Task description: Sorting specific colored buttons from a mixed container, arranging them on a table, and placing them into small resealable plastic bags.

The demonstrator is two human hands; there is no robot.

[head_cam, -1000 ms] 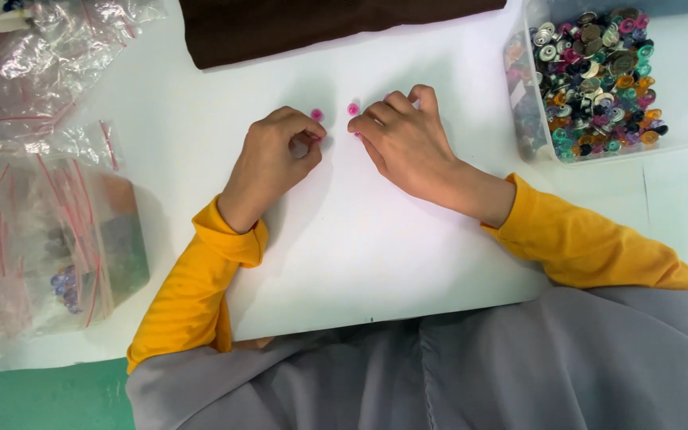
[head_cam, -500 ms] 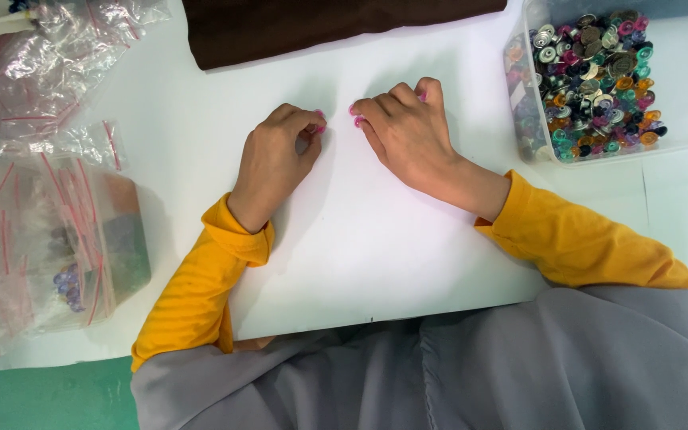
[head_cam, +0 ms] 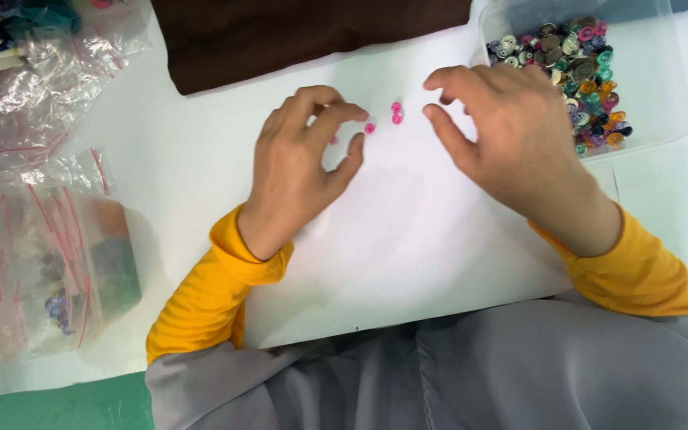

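Observation:
Small pink quilled paper coils [head_cam: 396, 113] lie on a white sheet [head_cam: 408, 239] between my two hands. My left hand [head_cam: 300, 159] hovers with its fingers curled and apart, its fingertips just beside one pink coil [head_cam: 369, 127]. My right hand [head_cam: 503, 135] hangs to the right of the coils, fingers spread, thumb pointing toward them, holding nothing. Both arms wear yellow sleeves.
A clear plastic box [head_cam: 646, 87] with several coloured paper coils stands at the upper right. A dark brown cloth [head_cam: 296, 36] lies at the top. Clear zip bags [head_cam: 33, 263] are piled at the left, over a green mat [head_cam: 65, 406].
Both hands have lifted and opened, moving apart from each other. The pink coils that lay under the fingertips now show on the sheet.

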